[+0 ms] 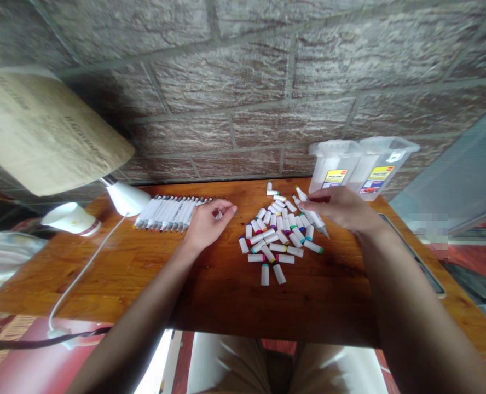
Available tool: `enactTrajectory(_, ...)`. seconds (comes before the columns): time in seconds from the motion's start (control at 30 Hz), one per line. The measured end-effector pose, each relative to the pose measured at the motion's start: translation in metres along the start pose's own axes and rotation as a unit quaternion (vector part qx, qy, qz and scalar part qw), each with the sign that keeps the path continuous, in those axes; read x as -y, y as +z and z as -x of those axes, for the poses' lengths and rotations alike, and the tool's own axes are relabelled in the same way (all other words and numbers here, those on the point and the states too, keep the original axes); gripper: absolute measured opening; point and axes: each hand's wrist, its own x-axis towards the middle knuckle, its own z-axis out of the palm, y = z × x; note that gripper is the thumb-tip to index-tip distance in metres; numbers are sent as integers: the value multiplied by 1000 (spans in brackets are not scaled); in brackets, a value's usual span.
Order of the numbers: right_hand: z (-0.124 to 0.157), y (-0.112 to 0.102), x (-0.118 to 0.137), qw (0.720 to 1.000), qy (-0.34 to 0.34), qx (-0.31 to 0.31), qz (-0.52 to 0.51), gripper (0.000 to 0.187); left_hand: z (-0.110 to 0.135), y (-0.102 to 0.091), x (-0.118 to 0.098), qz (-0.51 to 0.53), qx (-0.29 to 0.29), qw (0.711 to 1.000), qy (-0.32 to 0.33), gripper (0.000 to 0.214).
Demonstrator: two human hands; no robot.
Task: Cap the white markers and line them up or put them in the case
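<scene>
A row of white markers (165,213) lies side by side on the wooden table, tips exposed at the near ends. Over the row's right end is my left hand (206,223), its thumb and fingers curled together; whatever sits between them is too small to name. To the right spreads a loose heap of white marker caps (279,241) with coloured ends. My right hand (337,209) is at the heap's right edge, its fingers closed on a white marker (301,193) with a yellowish end. Beneath those fingers lie uncapped markers (317,223), partly hidden by the hand.
Two clear plastic containers (336,164) with yellow labels stand against the brick wall. A phone (415,257) lies under my right forearm. At left are a paper-shaded lamp (123,194), its white cord (82,265) and a paper cup (73,219). The wooden table (235,306) ends before my lap.
</scene>
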Motion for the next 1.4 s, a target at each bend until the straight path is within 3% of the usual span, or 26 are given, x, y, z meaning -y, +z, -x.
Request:
enactTrajectory(0.07,5,9,14,984,-26,26,-177,35,1,-1,-7,84,13,996,-15,39)
enactTrajectory(0.17,14,34,36,925,-28,86,-370,34,3,-5,-20,184,59,981,-19,39)
enactTrajectory(0.23,19,51,48,891,-51,145,-426,31,6,-7,-29,224,101,969,-7,36)
enactTrajectory(0.33,25,66,58,875,-70,191,-440,31,10,-7,-38,268,144,953,-3,35)
enactTrajectory(0.53,25,66,53,873,-77,191,-442,31,13,-4,-41,341,181,922,-37,37)
enactTrajectory(0.9,20,73,48,866,-71,186,-458,34,10,2,-29,381,178,907,-20,33)
enactTrajectory(1.23,19,92,50,890,-16,95,-445,40,11,12,-28,310,131,942,8,28)
enactTrajectory(1.4,12,72,42,908,27,18,-418,48,4,10,-14,263,69,961,-41,35)
